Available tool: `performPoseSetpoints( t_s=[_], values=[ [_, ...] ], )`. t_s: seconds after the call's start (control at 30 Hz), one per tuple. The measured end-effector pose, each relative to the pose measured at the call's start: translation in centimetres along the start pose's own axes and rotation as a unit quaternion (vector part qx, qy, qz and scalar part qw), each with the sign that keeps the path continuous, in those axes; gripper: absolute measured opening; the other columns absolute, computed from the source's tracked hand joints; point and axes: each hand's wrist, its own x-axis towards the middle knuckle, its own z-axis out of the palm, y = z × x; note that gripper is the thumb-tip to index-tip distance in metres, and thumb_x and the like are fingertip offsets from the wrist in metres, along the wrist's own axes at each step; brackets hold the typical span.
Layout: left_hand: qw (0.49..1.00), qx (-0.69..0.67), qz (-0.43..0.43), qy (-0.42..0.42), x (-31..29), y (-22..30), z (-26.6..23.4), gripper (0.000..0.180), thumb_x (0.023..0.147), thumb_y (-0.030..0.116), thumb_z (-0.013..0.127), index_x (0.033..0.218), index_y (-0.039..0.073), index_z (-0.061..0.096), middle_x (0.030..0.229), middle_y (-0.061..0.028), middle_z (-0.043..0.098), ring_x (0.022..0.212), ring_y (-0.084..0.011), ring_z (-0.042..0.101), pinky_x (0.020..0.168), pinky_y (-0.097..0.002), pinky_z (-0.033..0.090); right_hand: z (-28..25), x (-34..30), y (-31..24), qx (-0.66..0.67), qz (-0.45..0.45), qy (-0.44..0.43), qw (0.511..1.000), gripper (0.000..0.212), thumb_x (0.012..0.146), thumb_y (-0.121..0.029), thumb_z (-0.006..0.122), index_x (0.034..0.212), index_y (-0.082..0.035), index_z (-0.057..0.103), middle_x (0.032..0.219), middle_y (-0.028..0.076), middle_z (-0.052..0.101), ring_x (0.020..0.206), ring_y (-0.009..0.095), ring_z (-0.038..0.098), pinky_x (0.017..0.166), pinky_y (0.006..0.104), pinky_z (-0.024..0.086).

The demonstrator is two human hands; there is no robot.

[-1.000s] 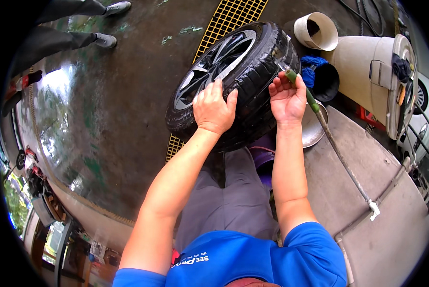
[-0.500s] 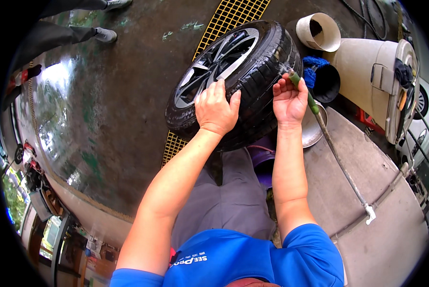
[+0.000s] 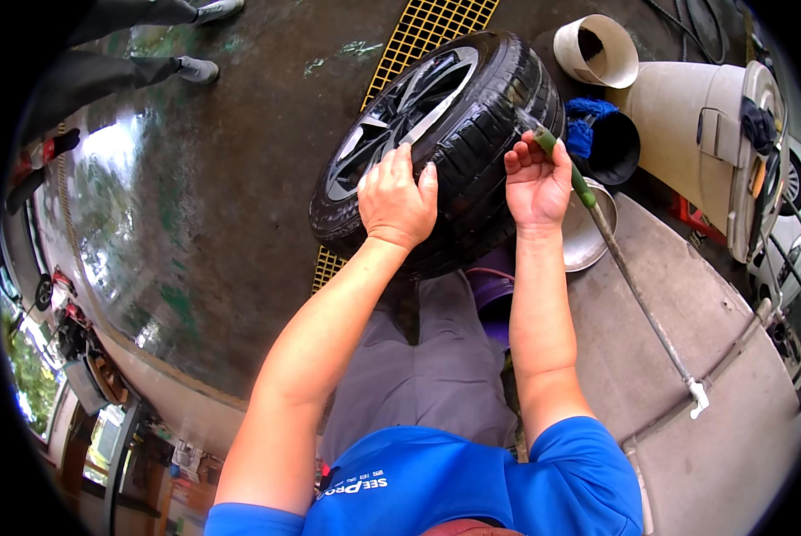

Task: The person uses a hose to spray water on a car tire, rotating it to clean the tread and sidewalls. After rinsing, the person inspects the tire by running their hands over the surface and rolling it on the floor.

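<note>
A wet black tyre on a silver-and-black alloy wheel (image 3: 499,116) leans at a tilt in front of my legs. My left hand (image 3: 396,201) lies on its sidewall by the rim, fingers stretched out and thumb apart. To the right of the tread, my right hand (image 3: 540,183) is palm up with curled fingers, the thumb against a green hose end (image 3: 582,186). Water comes from the hose tip onto the tread. The hose is fitted on a long thin metal pipe (image 3: 637,295) with a white elbow fitting (image 3: 698,397). Part of my right grip is hidden.
A yellow floor grating (image 3: 431,34) runs beneath the wheel. On the right are a white bucket (image 3: 615,54), a dark bucket with blue cloth (image 3: 619,147), a metal basin (image 3: 588,246) and a large beige bin (image 3: 686,112). A purple bucket (image 3: 492,290) stands beside my legs. Another person's legs (image 3: 119,85) show upper left.
My left hand has slid slightly left and down on the wheel. The wheel appears to have turned a little. My right hand stays by the hose end, with water still coming out.
</note>
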Motion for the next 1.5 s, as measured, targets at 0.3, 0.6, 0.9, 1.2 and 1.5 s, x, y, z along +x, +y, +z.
performPoseSetpoints(
  t_s=[0.3, 0.6, 0.9, 1.2, 1.5],
  values=[
    [1.000, 0.000, 0.006, 0.011, -0.3, -1.5, 0.1, 0.047, 0.090, 0.035, 0.056, 0.122, 0.001, 0.058, 0.116, -0.0157, 0.064, 0.104, -0.0341, 0.061, 0.091, -0.0446, 0.045, -0.2, -0.8, -0.5, 0.022, 0.034, 0.023, 0.999, 0.029, 0.097, -0.030, 0.055, 0.101, -0.006, 0.070, 0.097, 0.010, 0.073, 0.087, 0.023, 0.069, 0.079, 0.0388, 0.056],
    [1.000, -0.006, 0.021, 0.010, -0.6, -4.0, -1.0, 0.042, 0.095, 0.028, 0.048, 0.123, -0.002, 0.058, 0.114, -0.0229, 0.065, 0.102, -0.0404, 0.062, 0.090, -0.0448, 0.048, -0.9, -0.2, -1.6, 0.018, 0.025, 0.039, 0.999, 0.029, 0.096, -0.030, 0.056, 0.099, -0.006, 0.070, 0.095, 0.009, 0.073, 0.086, 0.022, 0.069, 0.078, 0.0380, 0.056],
    [0.999, -0.039, 0.023, 0.023, 0.2, -10.1, -3.5, 0.042, 0.096, 0.027, 0.045, 0.123, -0.001, 0.059, 0.115, -0.0231, 0.065, 0.105, -0.0402, 0.062, 0.091, -0.0431, 0.049, -1.3, -0.2, 1.4, 0.021, 0.032, 0.048, 0.998, 0.024, 0.096, -0.026, 0.056, 0.104, -0.006, 0.067, 0.095, 0.011, 0.072, 0.084, 0.024, 0.070, 0.075, 0.0382, 0.058],
    [0.994, -0.101, -0.001, 0.049, 2.1, -18.7, -6.8, 0.043, 0.101, 0.028, 0.035, 0.119, 0.000, 0.062, 0.112, -0.0201, 0.067, 0.105, -0.0357, 0.064, 0.091, -0.0385, 0.048, -2.6, -3.1, 4.2, -0.008, 0.049, 0.084, 0.995, 0.023, 0.095, -0.025, 0.057, 0.105, -0.007, 0.066, 0.094, 0.011, 0.071, 0.083, 0.023, 0.070, 0.074, 0.0368, 0.058],
    [0.959, -0.082, -0.157, -0.221, 4.0, -22.8, -10.3, 0.052, 0.104, 0.038, 0.035, 0.115, -0.004, 0.063, 0.108, -0.0222, 0.068, 0.109, -0.0329, 0.063, 0.094, -0.0370, 0.045, -2.5, -2.7, 3.6, -0.014, 0.034, 0.072, 0.997, 0.023, 0.095, -0.025, 0.056, 0.105, -0.007, 0.066, 0.096, 0.011, 0.071, 0.083, 0.024, 0.070, 0.075, 0.0373, 0.058]
  ],
)
